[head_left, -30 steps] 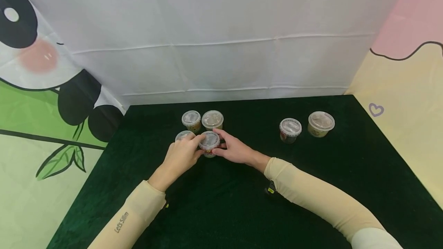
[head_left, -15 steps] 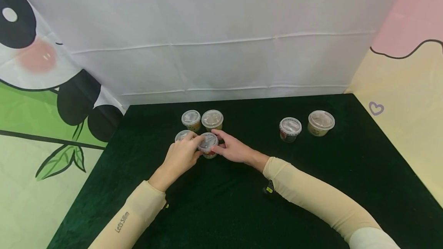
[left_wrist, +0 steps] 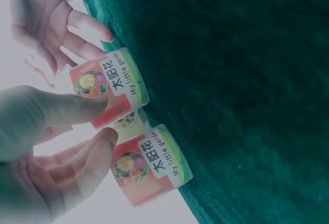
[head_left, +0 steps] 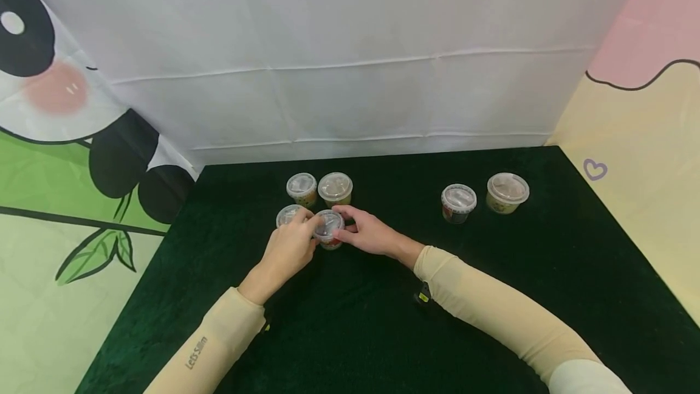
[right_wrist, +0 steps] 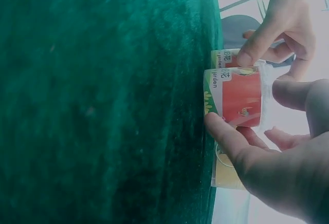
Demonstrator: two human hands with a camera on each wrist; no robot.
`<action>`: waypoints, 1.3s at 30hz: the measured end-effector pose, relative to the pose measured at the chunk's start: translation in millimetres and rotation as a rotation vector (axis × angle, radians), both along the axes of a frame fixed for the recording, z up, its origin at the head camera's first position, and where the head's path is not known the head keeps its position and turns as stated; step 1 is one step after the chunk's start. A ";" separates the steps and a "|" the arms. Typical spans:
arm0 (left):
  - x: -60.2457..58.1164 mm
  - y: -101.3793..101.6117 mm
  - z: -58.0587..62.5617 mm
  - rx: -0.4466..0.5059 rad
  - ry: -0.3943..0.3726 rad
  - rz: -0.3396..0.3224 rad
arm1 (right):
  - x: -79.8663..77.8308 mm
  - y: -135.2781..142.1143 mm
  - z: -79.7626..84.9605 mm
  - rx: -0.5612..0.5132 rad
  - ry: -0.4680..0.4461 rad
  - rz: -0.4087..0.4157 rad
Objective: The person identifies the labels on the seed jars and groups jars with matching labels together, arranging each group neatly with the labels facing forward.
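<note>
A creased white far wall (head_left: 350,90) rises behind the dark green tabletop (head_left: 350,327), between a cartoon-printed left wall (head_left: 33,181) and a pink-and-yellow right wall (head_left: 645,138).

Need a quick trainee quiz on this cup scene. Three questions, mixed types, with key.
1. How many lidded cups show in the head view?

2. Which colour fills most of the visible label on the cup between the left hand and the right hand?
A) Blue
B) Red
C) Black

3. Fill in: the pair of cups set apart from the other four stands on the person's ____ side.

Key:
1. Six
2. B
3. Right
</note>
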State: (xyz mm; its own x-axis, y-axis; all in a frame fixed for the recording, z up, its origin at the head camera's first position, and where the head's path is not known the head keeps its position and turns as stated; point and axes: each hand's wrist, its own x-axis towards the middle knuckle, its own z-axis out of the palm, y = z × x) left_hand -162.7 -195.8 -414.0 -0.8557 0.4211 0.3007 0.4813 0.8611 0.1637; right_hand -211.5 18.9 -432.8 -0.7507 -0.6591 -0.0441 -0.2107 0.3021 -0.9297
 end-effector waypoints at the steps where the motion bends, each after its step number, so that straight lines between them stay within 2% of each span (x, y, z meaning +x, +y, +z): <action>1: 0.3 0.5 -0.7 0.001 -0.005 0.007 | 0.6 -0.4 0.6 0.003 -0.005 -0.003; 7: 0.8 4.6 -2.4 0.000 -0.013 0.039 | 1.5 -2.4 -0.1 0.044 0.015 -0.020; 14: 1.9 6.2 -2.7 -0.028 0.005 0.043 | 0.9 -1.7 -0.7 0.050 0.058 -0.014; 20: 3.7 1.8 -2.3 -0.084 0.053 -0.001 | -0.9 -0.1 -2.1 0.071 0.106 0.004; 26: 7.0 4.9 8.4 -0.124 0.093 -0.029 | -1.0 8.1 0.1 0.118 0.229 0.011; 29: 9.6 12.8 15.9 -0.119 0.132 -0.041 | 4.9 20.9 8.7 0.187 0.313 -0.001; 34: 9.8 37.8 28.2 -0.105 0.211 -0.108 | 15.7 57.2 28.1 0.269 0.455 -0.038; 36: 7.1 50.4 32.6 -0.092 0.234 -0.135 | 17.0 76.0 32.9 0.284 0.502 -0.072; 39: 0.6 72.6 37.0 -0.070 0.270 -0.165 | 15.5 108.0 34.6 0.294 0.514 -0.155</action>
